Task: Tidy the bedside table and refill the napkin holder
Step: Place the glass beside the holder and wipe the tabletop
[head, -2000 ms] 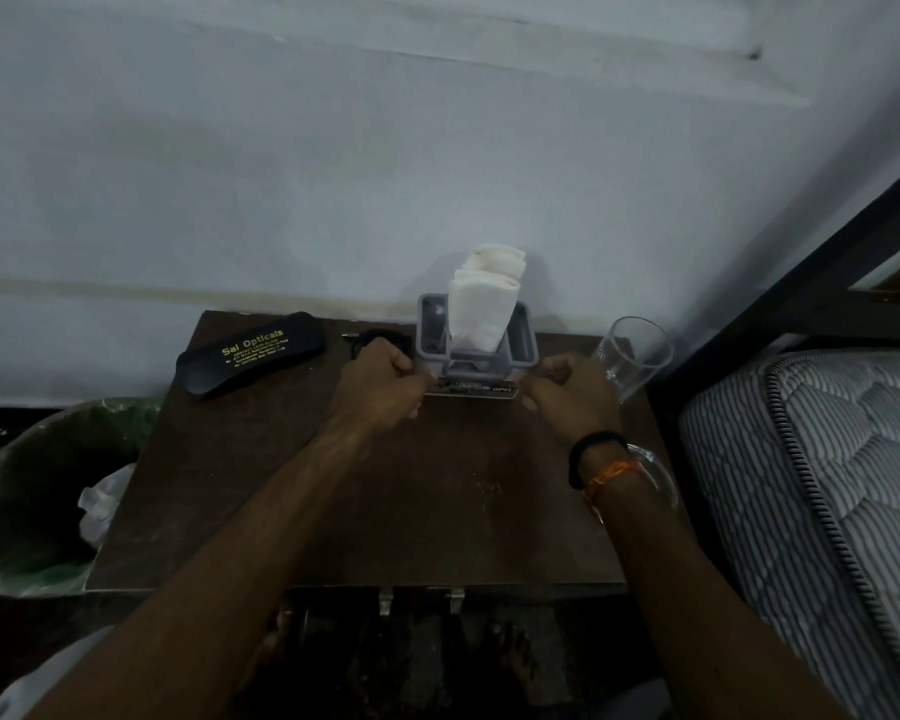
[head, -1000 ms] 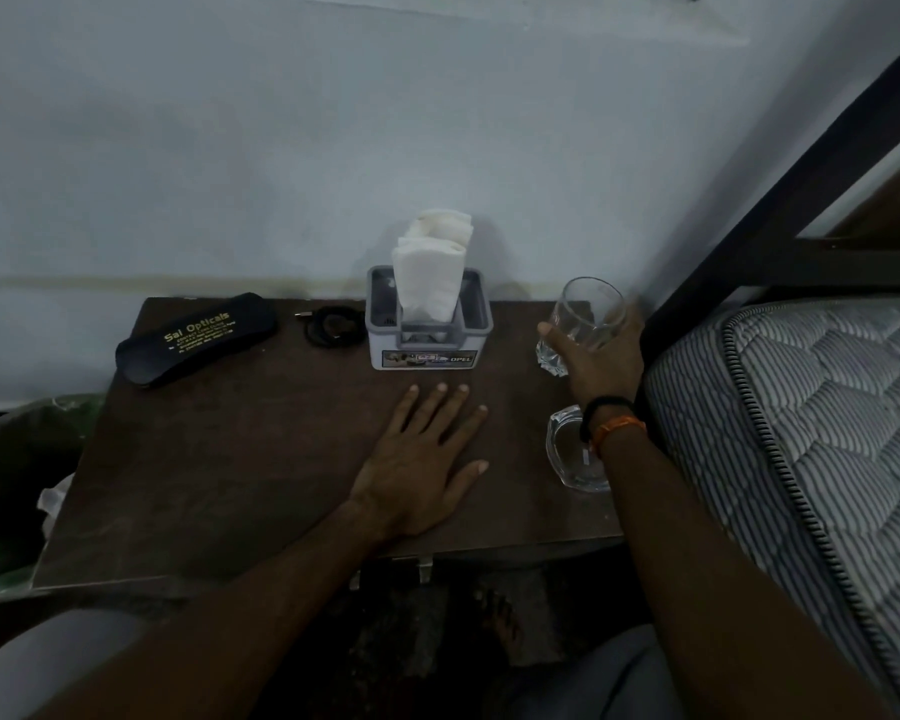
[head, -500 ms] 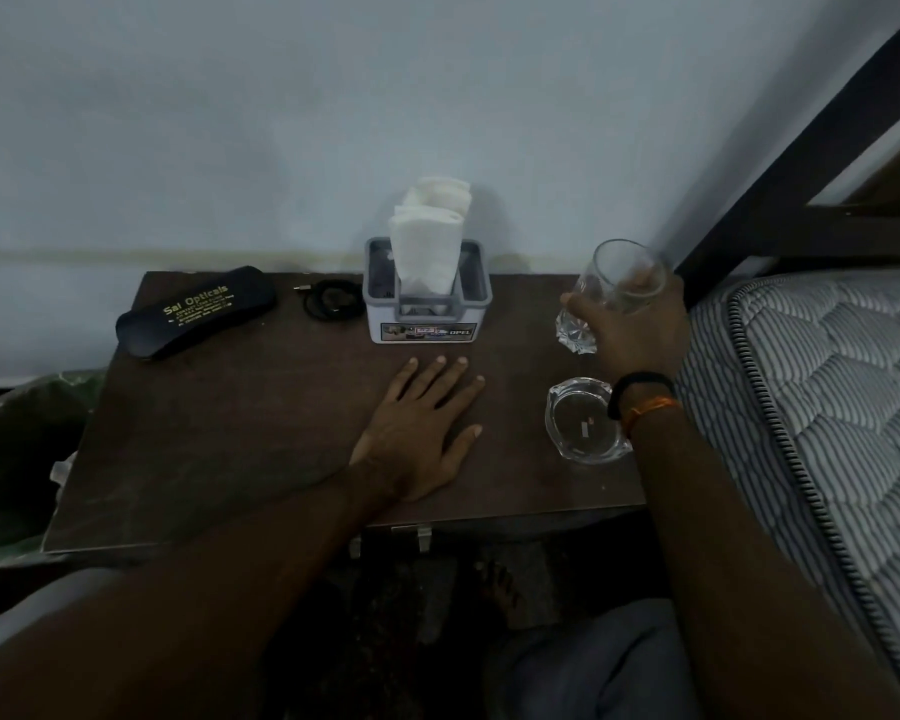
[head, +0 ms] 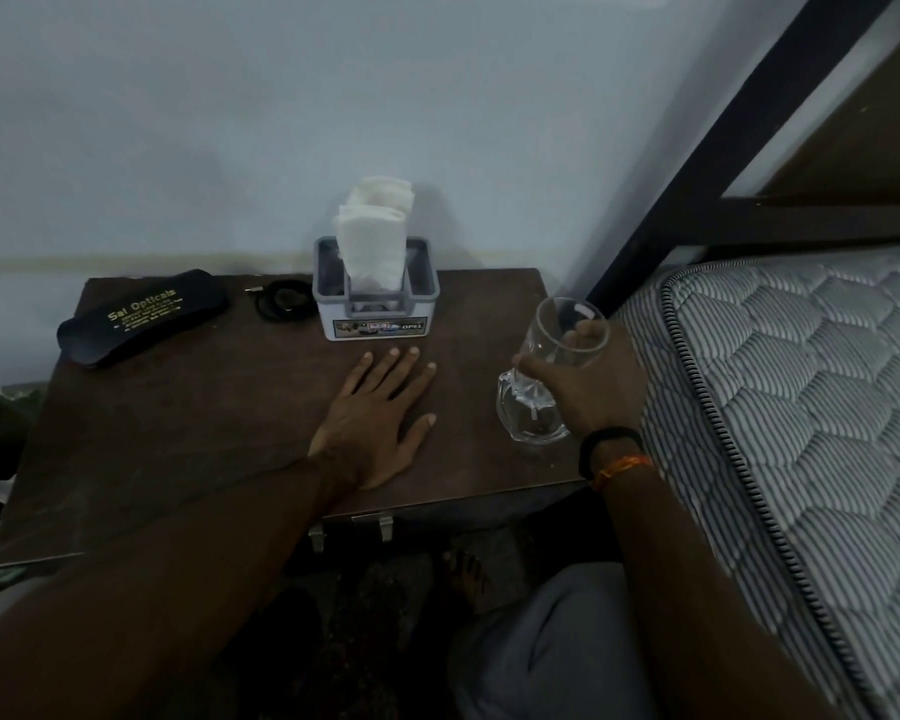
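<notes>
Tidying step in hand. At 6 o'clock, left hand (head: 380,414) flat on bedside table (head: 188,423), fingers straight. At 3 o'clock, right hand (head: 580,389) gripping drinking glass (head: 562,350) over glass ashtray (head: 528,413). At 12 o'clock, napkin holder (head: 376,304), napkins (head: 374,232) standing inside. Next: probably setting glass down gently, clear of ashtray.

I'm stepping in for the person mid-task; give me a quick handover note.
Left hand lies flat on the table. Right hand grips the glass, held over the ashtray at the table's right edge.
Holder stands at the back, napkins in it; case and cable to its left.
Done: holder filled.
Left: put the glass somewhere.
</notes>
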Tool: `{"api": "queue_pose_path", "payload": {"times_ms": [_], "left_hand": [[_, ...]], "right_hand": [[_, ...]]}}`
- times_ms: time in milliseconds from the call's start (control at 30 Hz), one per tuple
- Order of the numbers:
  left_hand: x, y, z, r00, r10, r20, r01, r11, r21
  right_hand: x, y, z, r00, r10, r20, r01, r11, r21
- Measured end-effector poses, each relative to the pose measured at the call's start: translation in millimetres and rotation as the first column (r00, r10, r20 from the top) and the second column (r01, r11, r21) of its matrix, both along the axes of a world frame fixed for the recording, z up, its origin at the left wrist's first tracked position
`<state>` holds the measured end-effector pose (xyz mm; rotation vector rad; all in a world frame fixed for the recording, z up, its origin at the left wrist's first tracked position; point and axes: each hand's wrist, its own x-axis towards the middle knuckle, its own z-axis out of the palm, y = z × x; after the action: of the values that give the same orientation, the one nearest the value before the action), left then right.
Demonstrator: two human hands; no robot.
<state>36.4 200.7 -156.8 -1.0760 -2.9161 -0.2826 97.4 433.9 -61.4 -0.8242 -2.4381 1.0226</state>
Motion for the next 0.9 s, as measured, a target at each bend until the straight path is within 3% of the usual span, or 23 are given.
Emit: {"api": "queue_pose_path", "payload": {"times_ms": [900], "left_hand": [[0,0,0,1.0,0.001,-0.006,0.0,1.0,0.007]], "right_hand": [[31,-7,-16,0.999,0.013,-0.041,-0.019,0.989,-0.149]]}}
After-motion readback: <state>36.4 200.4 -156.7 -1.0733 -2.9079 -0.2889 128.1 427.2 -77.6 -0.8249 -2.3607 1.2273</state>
